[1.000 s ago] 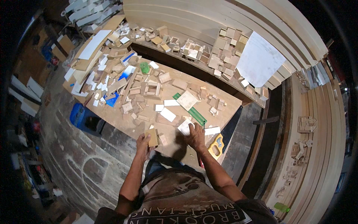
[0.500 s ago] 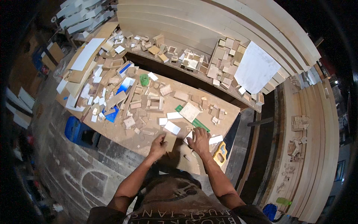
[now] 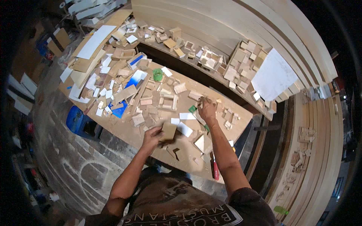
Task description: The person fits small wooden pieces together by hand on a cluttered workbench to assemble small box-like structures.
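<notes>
Reaching farther than before, the right hand (image 3: 207,110) hides its grip; the left hand (image 3: 152,136) pinches a block (image 3: 169,131).

Tan board (image 3: 169,132): matt, wood-like. Worktop (image 3: 186,155): smooth matt wood. Blue stool (image 3: 76,121): smooth plastic. Floor (image 3: 62,150): rough, scuffed. Shirt (image 3: 169,197): matt cloth.

From my end I can make out only pale capital lettering (image 3: 188,214), upside down, on the wearer's dark shirt (image 3: 177,196); folds seem to break up some letters.
</notes>
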Demonstrator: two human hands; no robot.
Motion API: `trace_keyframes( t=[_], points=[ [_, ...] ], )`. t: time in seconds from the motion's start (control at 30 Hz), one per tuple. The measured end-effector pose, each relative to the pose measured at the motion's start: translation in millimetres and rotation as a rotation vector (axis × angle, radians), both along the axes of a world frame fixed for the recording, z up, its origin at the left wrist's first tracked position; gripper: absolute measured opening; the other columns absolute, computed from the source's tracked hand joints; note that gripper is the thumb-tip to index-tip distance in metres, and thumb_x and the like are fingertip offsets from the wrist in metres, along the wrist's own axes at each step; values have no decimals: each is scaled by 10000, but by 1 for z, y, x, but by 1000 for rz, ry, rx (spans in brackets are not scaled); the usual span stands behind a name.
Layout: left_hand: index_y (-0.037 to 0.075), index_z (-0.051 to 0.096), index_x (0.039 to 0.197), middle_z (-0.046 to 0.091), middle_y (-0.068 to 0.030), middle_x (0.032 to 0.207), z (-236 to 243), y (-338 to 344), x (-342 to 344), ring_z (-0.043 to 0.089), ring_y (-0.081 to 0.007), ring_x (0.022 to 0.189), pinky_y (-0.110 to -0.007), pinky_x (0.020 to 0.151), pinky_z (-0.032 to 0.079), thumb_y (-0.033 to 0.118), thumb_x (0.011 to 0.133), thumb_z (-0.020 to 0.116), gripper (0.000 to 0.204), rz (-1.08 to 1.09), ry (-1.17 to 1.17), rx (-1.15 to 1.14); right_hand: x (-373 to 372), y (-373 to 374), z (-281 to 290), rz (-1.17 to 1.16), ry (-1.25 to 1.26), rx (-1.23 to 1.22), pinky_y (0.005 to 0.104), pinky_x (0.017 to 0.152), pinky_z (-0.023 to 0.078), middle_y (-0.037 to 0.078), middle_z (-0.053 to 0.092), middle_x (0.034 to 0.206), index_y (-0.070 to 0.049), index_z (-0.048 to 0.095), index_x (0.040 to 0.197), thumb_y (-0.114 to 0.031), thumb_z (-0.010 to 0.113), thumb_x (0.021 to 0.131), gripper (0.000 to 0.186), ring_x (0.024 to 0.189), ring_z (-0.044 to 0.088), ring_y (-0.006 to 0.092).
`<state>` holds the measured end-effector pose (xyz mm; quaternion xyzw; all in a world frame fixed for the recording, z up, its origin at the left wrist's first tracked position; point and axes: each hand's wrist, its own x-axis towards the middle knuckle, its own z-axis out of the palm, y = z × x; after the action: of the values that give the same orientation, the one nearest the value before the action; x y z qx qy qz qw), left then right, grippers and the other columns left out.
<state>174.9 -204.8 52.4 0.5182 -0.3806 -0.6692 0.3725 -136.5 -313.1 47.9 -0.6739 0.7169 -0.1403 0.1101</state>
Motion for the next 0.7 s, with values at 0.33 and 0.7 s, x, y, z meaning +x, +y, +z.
trace_keyframes(
  t=[0.33, 0.7],
  points=[
    [26, 647, 1225, 710, -41, 958, 19, 47, 40, 660, -107, 813, -274, 605, 559, 71, 934, 642, 294, -90, -314, -6, 12, -65, -2, 170, 185, 162, 534, 954, 397, 97, 652, 1172, -93, 562, 1162, -192, 755, 763, 454, 1146, 604, 293],
    [-18, 660, 1106, 685, -200, 980, -30, 48, -33, 684, -318, 918, -391, 807, 537, -20, 827, 631, 281, -279, -476, -533, -11, -78, -40, 262, 235, 2, 531, 929, 425, 133, 688, 1005, -67, 568, 1070, -176, 767, 764, 381, 988, 671, 339]
  ],
)
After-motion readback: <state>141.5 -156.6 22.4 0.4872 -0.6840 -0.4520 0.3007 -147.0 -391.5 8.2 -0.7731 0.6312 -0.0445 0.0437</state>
